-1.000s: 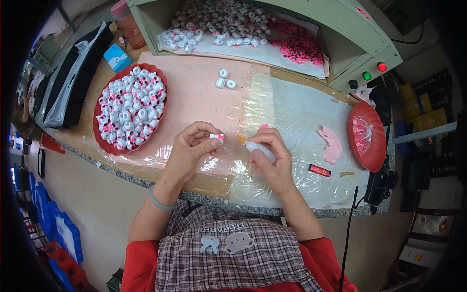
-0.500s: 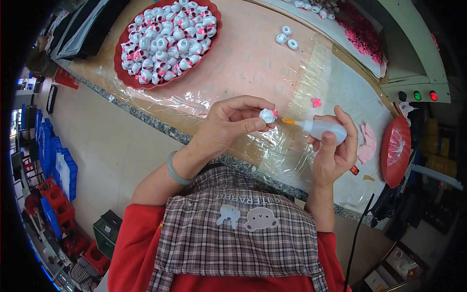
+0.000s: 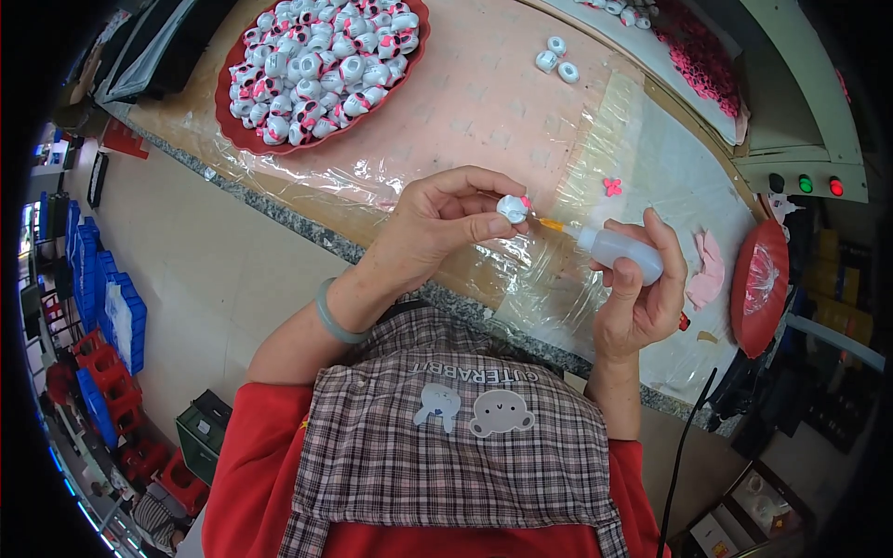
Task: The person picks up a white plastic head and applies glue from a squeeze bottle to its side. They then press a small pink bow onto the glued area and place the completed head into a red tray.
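L hand pinches white-pink bead, prob. to leave its R side clear, & R hand grips squeeze bottle, orange nozzle at bead's 4 o'clock.

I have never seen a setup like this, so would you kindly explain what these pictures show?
No robot is involved: these are one person's two bare hands, seen from above by a fisheye camera worn on the head, so straight edges look bent. The left hand pinches a small white-and-pink figure. The right hand holds a translucent squeeze bottle, its orange tip pointing toward the figure; whether they touch is hard to tell. On the plastic-covered table are a scalloped red tray heaped with similar figures, three loose white pieces and a pink flower-shaped piece.
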`<state>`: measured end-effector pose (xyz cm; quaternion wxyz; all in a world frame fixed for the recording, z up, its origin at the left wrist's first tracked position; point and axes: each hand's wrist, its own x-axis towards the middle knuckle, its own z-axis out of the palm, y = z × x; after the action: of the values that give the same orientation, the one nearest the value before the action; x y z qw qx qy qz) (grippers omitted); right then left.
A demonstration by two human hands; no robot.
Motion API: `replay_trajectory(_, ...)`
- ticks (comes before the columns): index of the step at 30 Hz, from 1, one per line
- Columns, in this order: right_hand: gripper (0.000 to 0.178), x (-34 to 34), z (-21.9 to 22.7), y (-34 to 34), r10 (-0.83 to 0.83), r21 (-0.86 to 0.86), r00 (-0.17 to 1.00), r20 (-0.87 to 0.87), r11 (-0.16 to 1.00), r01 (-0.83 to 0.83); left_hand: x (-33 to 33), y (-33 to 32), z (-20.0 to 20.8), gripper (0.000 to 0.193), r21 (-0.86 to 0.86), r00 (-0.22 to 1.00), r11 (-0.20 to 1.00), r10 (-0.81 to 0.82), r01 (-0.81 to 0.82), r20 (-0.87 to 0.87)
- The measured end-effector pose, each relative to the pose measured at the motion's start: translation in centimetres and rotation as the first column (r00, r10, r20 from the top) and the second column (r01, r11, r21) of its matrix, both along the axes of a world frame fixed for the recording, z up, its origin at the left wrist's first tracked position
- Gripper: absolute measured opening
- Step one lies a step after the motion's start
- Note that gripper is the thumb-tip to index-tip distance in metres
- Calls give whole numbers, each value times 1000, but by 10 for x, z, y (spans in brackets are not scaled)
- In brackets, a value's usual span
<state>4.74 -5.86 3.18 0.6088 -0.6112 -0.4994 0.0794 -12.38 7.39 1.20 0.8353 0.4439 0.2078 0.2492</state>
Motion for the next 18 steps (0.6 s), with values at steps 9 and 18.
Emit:
replay_trajectory(9,41,0,0,-1,20,-54,996,92,998,-15,0,0,3,30,10,1000,1000,-3,3,-18)
replay_trajectory(18,38,-3,0,0,26,-55,999,46,998,-23,1,0,0,28,-22,1000,999,25,-25,-2)
